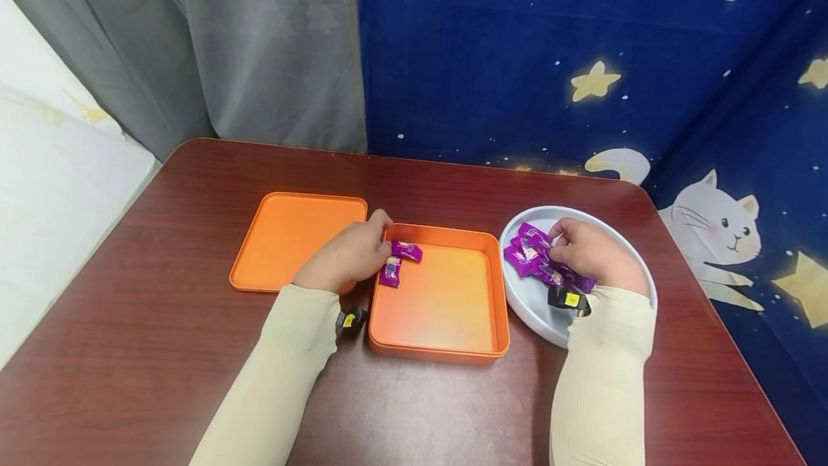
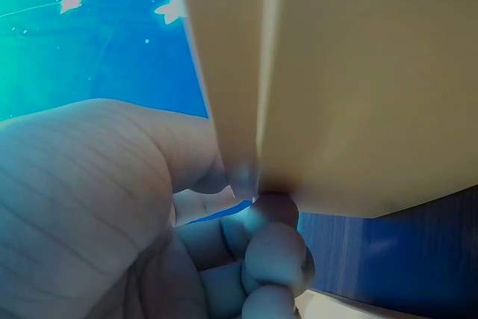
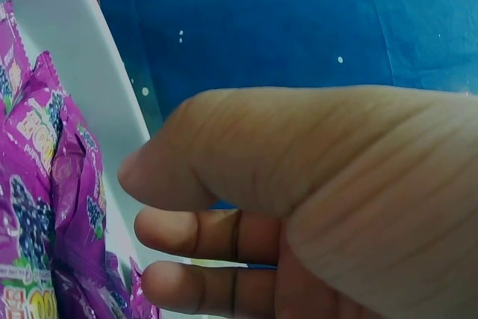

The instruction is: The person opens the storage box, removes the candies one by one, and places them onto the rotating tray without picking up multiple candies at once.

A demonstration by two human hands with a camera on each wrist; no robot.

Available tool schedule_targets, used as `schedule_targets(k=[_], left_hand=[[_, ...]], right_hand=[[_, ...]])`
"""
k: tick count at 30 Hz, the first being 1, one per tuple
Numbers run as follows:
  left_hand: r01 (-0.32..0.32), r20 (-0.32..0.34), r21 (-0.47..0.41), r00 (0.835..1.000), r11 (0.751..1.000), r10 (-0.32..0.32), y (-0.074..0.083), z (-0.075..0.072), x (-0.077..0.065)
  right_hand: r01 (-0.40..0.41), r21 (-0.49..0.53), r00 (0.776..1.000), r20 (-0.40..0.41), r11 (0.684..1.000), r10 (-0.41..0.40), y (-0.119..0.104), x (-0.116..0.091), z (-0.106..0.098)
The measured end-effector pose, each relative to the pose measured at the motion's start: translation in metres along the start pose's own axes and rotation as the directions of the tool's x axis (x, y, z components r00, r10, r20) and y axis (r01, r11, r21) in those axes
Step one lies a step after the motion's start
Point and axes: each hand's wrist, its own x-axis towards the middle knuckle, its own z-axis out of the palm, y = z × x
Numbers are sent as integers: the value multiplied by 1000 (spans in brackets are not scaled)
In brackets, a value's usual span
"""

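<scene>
An orange square box [image 1: 440, 354] sits in the middle of the table, with two purple-wrapped candies [image 1: 406, 251] in its far left corner. At the box's left wall, my left hand [image 1: 352, 254] pinches the rim between thumb and fingers; the left wrist view shows the wall [image 2: 224, 50] close up. Over a round white plate [image 1: 540, 326], my right hand [image 1: 598, 254] reaches down beside a pile of purple grape candies [image 1: 527, 252]. In the right wrist view, the thumb [image 3: 187, 147] and fingers are apart from the candy packets [image 3: 75, 177], with nothing between them.
Left of the box, a flat orange lid [image 1: 297, 236] lies on the dark red wooden table [image 1: 162, 336], partly behind my left hand. Blue and grey curtains [image 1: 491, 49] hang past the table's far edge. The plate stands near the table's right side.
</scene>
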Motion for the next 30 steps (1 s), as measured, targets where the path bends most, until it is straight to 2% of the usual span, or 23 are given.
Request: schedule_targets(k=[8, 14, 19, 26, 30], left_hand=[[-2, -1, 0, 1000, 1000, 2, 0, 0, 0], [1, 6, -5, 1000, 1000, -1, 0, 0, 1], [7, 10, -6, 1000, 1000, -7, 0, 0, 1], [4, 9, 0, 1000, 1000, -4, -1, 0, 1], [0, 5, -3, 1000, 1000, 0, -1, 0, 1]], right_hand=[[41, -33, 999, -28, 999, -42, -14, 0, -1], [47, -42, 999, -18, 998, -48, -38, 0, -1], [100, -72, 994, -26, 992, -103, -57, 3, 0], [111, -62, 994, -13, 992, -112, -77, 1, 3], [149, -58, 989, -7, 987, -150, -88, 0, 6]])
